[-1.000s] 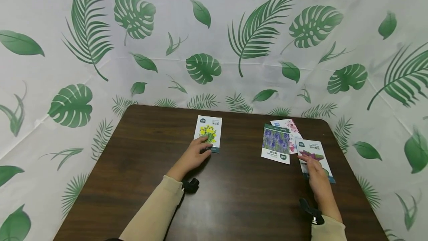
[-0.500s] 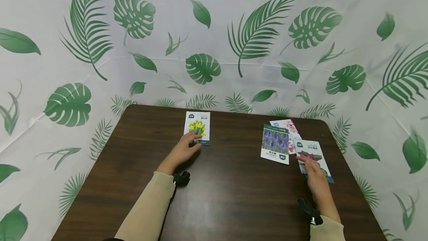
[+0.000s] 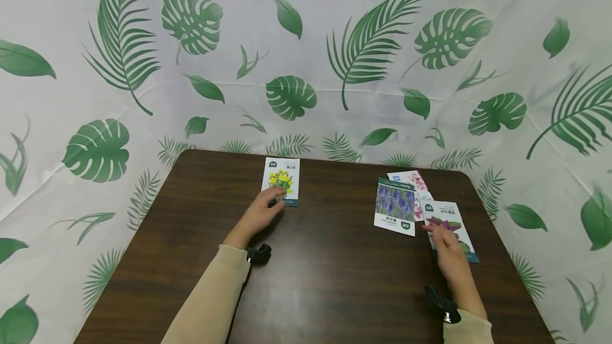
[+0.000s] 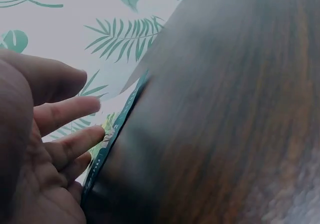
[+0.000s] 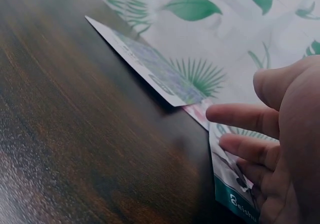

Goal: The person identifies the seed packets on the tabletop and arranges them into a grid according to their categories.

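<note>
A flat seed packet with yellow flowers (image 3: 281,177) lies toward the back of the table, left of centre. My left hand (image 3: 258,212) rests over its near end, fingers loosely extended; the left wrist view shows fingertips at the packet's printed face (image 4: 107,136). On the right, a seed packet with a purple bloom (image 3: 449,219) lies under the extended fingers of my right hand (image 3: 451,256). Beside it is a packet with violet flower spikes (image 3: 394,203), overlapping a packet with pink blossoms (image 3: 416,179) that is partly hidden.
The dark wooden table (image 3: 325,280) has rounded back corners. Behind it and at both sides hangs a white cloth (image 3: 229,100) printed with green leaves. Black straps with small mounts (image 3: 259,254) sit at both wrists.
My left hand has slid the yellow-flower packet leftward and slightly back, mostly in the first half second. My right hand and the packets on the right stay nearly in place.
</note>
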Demonstrator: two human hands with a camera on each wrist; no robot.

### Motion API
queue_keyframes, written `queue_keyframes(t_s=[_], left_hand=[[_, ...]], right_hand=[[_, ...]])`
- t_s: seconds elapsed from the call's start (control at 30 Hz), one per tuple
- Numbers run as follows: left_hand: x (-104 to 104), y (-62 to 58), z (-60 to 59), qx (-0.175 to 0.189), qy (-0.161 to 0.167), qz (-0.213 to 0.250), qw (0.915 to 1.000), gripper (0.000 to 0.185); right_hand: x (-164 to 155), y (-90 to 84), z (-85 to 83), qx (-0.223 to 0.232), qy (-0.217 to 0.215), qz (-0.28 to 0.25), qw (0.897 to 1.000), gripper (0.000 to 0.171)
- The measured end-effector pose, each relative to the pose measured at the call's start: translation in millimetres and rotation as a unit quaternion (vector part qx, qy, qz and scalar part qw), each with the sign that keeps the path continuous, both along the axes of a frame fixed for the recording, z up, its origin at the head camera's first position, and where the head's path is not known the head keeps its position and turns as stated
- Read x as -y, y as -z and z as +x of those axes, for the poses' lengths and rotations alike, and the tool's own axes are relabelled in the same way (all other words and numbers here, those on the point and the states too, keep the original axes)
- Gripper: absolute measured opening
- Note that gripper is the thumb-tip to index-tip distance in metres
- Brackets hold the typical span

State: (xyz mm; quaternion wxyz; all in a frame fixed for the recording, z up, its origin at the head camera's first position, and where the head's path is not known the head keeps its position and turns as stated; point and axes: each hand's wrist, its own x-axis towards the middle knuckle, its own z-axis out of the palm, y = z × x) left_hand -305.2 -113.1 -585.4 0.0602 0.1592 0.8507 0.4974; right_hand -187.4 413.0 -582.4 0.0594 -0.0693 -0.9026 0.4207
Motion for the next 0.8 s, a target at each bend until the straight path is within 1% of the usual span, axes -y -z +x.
queue_keyframes(t_s=[0.1, 0.23, 0.37, 0.57, 0.7, 0.8], left_hand=[[-3.4, -0.4, 0.7, -0.016, 0.006, -0.024, 0.9996, 0.042], [-4.8, -0.1, 1.8, -0.03, 0.011, -0.045, 0.9985, 0.04], [-3.2, 0.9, 3.0, -0.03, 0.023, -0.05, 0.9981, 0.041], [-2.9, 1.4, 4.1, -0.033, 0.032, -0.041, 0.9981, 0.04], [-3.1, -1.4, 5.4, -0.032, 0.035, -0.044, 0.9979, 0.04], [-3.9, -0.8, 5.0, -0.039, 0.038, -0.051, 0.9972, 0.04]], right_hand=[[-0.3, 0.3, 0.0, -0.016, -0.006, 0.006, 1.0, 0.054], [-1.0, 1.6, -0.3, -0.013, -0.012, -0.006, 1.0, 0.054], [-0.9, 4.3, -1.0, -0.002, -0.009, -0.019, 1.0, 0.054], [-0.1, 6.1, -0.2, -0.008, 0.002, -0.001, 1.0, 0.052], [1.3, 6.4, -0.5, -0.029, -0.004, -0.004, 1.0, 0.047], [4.6, 5.4, -0.5, -0.056, -0.021, -0.016, 0.998, 0.043]])
